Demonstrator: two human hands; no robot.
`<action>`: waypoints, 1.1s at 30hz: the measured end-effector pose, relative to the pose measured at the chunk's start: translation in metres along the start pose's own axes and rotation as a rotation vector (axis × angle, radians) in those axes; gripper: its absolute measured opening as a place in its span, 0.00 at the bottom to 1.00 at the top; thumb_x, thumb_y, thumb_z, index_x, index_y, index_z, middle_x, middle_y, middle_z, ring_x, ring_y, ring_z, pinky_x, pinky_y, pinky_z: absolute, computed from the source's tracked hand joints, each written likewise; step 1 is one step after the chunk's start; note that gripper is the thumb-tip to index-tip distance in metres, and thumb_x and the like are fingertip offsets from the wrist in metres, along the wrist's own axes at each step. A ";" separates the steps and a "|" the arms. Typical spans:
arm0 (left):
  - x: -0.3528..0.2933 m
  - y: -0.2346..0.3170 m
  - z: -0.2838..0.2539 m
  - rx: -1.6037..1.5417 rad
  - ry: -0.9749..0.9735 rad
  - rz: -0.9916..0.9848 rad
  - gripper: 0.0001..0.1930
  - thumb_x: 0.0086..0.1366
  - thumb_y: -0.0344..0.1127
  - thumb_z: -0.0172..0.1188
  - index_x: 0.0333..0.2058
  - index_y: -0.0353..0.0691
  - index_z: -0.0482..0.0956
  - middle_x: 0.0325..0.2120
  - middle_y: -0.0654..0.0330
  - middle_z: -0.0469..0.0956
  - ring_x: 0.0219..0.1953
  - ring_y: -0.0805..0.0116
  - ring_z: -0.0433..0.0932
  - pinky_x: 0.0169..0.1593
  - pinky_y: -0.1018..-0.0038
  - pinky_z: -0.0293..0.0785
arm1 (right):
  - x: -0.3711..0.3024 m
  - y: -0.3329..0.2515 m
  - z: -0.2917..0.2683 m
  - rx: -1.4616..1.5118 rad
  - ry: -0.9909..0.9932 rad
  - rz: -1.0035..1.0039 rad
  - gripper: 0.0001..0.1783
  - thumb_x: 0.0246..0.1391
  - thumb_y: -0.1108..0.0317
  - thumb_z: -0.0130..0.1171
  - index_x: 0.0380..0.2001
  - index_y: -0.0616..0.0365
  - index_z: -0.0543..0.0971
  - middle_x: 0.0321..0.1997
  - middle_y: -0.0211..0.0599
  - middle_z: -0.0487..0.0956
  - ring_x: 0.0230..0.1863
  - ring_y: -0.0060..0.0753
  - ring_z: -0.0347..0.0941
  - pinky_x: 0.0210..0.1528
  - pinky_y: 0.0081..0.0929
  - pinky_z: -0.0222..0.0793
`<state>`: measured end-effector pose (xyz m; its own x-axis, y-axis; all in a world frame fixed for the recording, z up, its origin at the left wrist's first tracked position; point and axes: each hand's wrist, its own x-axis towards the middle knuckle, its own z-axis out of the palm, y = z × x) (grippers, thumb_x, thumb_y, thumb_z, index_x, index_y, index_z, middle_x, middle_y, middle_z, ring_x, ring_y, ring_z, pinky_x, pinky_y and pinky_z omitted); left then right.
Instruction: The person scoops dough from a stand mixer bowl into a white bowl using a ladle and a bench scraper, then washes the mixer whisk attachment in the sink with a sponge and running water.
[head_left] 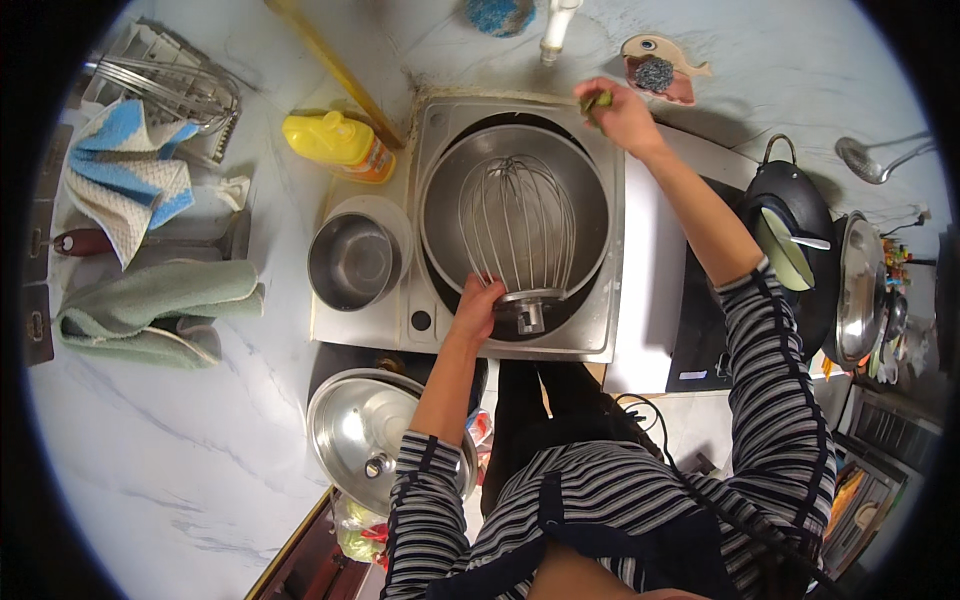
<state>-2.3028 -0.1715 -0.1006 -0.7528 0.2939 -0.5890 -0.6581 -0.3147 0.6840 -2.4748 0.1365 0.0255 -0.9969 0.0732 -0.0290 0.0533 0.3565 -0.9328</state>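
A large wire whisk attachment (517, 225) with a metal hub lies across a wide steel basin (432, 190), its loops pointing away from me. My left hand (476, 312) is closed around the near left edge of the whisk, by its base. The basin sits inside the steel sink (600, 345). Beyond the sink's far right corner, my right hand (622, 118) is raised with its fingers pinched on a small green piece (598, 102), perhaps a scouring pad. The fingers partly hide it.
A steel pot (352, 262) and a yellow bottle (345, 143) stand left of the sink. Behind it are a white tap (556, 30) and a fish-shaped dish (680, 85) with a steel wool ball. A black wok (800, 200) is at right, a big lid (350, 410) near left.
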 end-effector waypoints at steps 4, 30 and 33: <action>0.018 0.003 0.008 0.153 0.037 0.078 0.16 0.50 0.21 0.54 0.39 0.38 0.65 0.33 0.62 0.68 0.36 0.69 0.70 0.41 0.74 0.67 | -0.014 -0.106 -0.012 -0.153 0.208 -0.289 0.13 0.55 0.65 0.56 0.42 0.58 0.75 0.35 0.32 0.75 0.30 0.21 0.71 0.35 0.20 0.69; 0.045 -0.011 0.009 0.252 0.138 0.182 0.25 0.46 0.19 0.54 0.46 0.32 0.65 0.37 0.61 0.66 0.40 0.71 0.66 0.41 0.78 0.65 | -0.001 0.067 0.093 -0.231 -0.041 -0.437 0.17 0.57 0.56 0.51 0.38 0.58 0.78 0.40 0.44 0.77 0.43 0.45 0.72 0.48 0.36 0.66; 0.032 -0.005 0.014 0.229 0.129 0.223 0.32 0.45 0.18 0.54 0.53 0.34 0.62 0.40 0.61 0.65 0.41 0.71 0.66 0.40 0.77 0.67 | 0.030 0.079 0.093 -0.159 -0.120 -0.080 0.21 0.57 0.53 0.48 0.40 0.59 0.79 0.43 0.46 0.78 0.48 0.48 0.71 0.51 0.37 0.65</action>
<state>-2.3230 -0.1477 -0.1169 -0.8830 0.1198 -0.4538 -0.4677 -0.1431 0.8722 -2.5062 0.0798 -0.0825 -0.9976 -0.0693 -0.0089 -0.0270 0.4996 -0.8658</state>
